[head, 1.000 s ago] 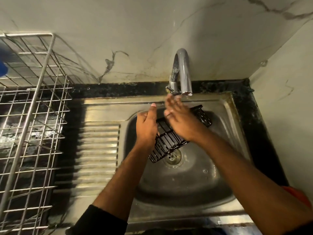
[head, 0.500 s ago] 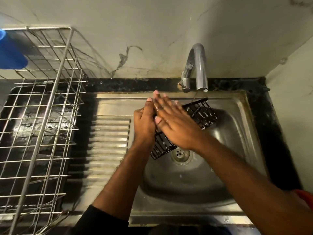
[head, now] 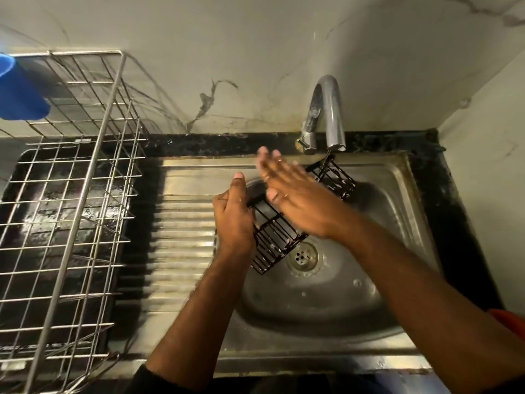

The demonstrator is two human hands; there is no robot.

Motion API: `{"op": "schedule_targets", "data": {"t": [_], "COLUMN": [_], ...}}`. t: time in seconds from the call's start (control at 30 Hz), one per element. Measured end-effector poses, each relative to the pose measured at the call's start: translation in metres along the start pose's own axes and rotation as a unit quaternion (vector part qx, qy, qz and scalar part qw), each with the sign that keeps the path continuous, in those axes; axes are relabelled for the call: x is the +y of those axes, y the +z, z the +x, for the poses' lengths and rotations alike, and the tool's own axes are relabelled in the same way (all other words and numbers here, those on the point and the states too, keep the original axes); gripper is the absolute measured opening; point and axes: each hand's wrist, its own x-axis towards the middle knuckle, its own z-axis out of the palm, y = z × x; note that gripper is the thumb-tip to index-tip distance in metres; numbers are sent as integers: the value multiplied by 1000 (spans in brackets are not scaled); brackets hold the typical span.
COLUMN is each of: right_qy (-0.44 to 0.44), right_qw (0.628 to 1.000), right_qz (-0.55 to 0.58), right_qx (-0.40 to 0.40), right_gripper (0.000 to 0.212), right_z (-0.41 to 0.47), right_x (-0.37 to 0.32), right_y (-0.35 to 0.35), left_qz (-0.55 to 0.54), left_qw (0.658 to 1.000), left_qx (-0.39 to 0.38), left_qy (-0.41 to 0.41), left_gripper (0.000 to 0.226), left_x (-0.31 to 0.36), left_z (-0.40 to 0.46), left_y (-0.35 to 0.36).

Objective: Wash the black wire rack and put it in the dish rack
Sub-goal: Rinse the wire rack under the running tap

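Note:
The black wire rack (head: 277, 237) is held tilted over the steel sink basin (head: 312, 302), its far end (head: 335, 177) right under the tap's spout. My left hand (head: 234, 217) grips the rack's left edge. My right hand (head: 292, 194) lies flat across the rack's top with fingers stretched out and apart, hiding its middle. The steel dish rack (head: 71, 194) stands on the counter to the left of the sink.
A chrome tap (head: 326, 115) rises at the back of the sink, a thin stream falling from it. The ribbed drainboard (head: 181, 237) lies between basin and dish rack. A blue cup (head: 20, 92) sits at the dish rack's top left. The drain (head: 302, 255) is below the rack.
My right hand has slid leftward over the rack, fingers now past its left end. The rack's far end has moved under the spout. The view has shifted left, showing more dish rack.

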Motion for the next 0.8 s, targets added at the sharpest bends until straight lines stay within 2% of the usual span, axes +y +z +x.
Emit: {"op": "schedule_targets", "data": {"t": [0.17,0.23,0.4,0.47,0.63,0.7,0.8], "right_qy": [147,124,-50,-21,152,133,45], "right_qw": [988,992,998,1000,988,991,998], "right_qz": [33,10,-19,-11,39,28,31], "right_qx": [-24,-19,-17,-16,-13,0,12], "right_gripper": [55,57,59,57,62,62,59], "right_z": [1,4,5,10,11,13,11], "right_x": [78,60,-31,-11,65,50,-4], "right_y": [-10,-9,10,7,-5,-4,7], "left_qz": [3,-3,-11,-9,5,1,26], "left_qw": [1000,1000,1000,1000,1000,1000,1000], "left_qx": [14,15,13,20,20,17,10], "left_qy": [-3,-8,-13,-14,8,9,11], "left_gripper": [22,21,22,22,19,20,20], "left_x": [1,3,4,4,5,5,3], "left_z": [2,2,2,4,-1,-1,-8], "left_y": [-17,-16,-15,-19,-27,-25,-13]}}
